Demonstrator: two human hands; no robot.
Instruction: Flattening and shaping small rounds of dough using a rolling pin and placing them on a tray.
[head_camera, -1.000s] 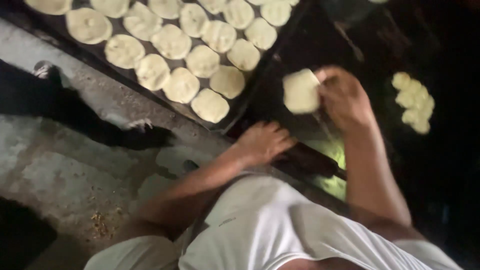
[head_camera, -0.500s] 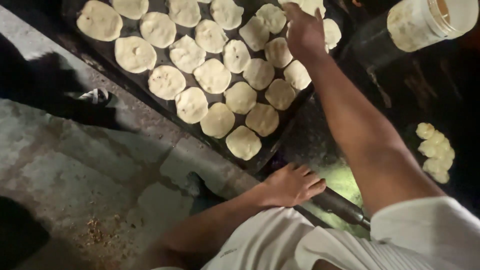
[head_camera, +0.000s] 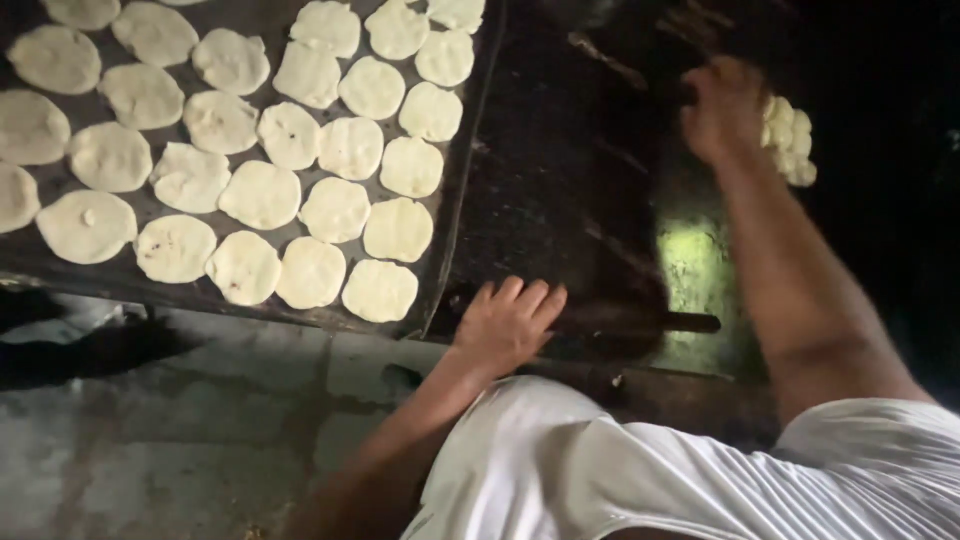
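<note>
The tray (head_camera: 455, 200) is my landmark, packed with flat dough rounds (head_camera: 335, 210). Half a second ago my right hand (head_camera: 725, 105) was over its far rows; now it has swung right of the tray to the dough pile (head_camera: 790, 140), grip blurred, I cannot tell its state. My left hand (head_camera: 510, 325) stays spread flat on the dark surface (head_camera: 560, 200) by the tray's near corner.

No packages, labels, signs or screens appear anywhere in this view. Nothing on the dark surfaces carries a printed face or a lit display, and no wrapped or boxed goods can be made out in the dim corners.
</note>
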